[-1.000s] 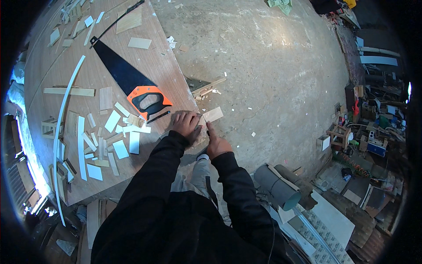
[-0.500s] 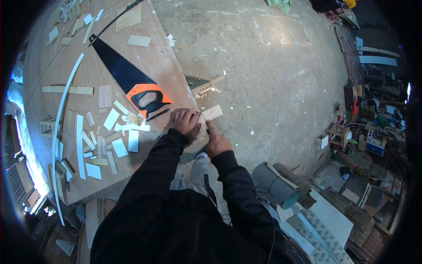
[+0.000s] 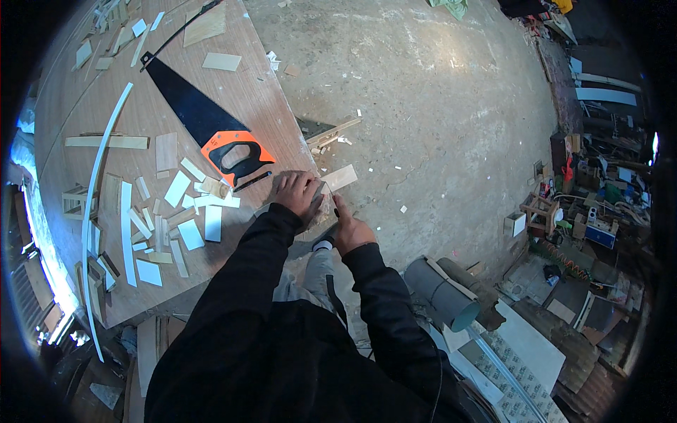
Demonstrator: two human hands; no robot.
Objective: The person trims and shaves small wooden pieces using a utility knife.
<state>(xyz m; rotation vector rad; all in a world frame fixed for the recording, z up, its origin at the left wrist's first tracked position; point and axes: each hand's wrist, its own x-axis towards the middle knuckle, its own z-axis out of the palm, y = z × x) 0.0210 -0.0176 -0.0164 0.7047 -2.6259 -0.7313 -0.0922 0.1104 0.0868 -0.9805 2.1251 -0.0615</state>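
At the corner of the wooden table, my left hand (image 3: 296, 192) presses down on a small pale wood strip (image 3: 340, 177), whose end sticks out past the table edge. My right hand (image 3: 353, 231) is closed around a slim blade tool with a dark grip (image 3: 336, 211), its index finger stretched along it. The blade meets the strip close to my left fingertips; the tool's exact kind is too small to tell. Beside my left hand lie a black pen-like stick (image 3: 252, 181) and a handsaw (image 3: 236, 156) with an orange and black handle.
Several wood and white offcuts (image 3: 189, 235) cover the table (image 3: 268, 92), along with a long bent white strip (image 3: 96, 176). Scraps lie on the concrete floor (image 3: 423, 141). Rolled sheets (image 3: 444, 296) and panels (image 3: 529, 345) stand at my right; clutter lines the far right wall.
My right hand and the tool have shifted very slightly toward me and to the right. My left hand stays on the strip; the whole view has moved a little.
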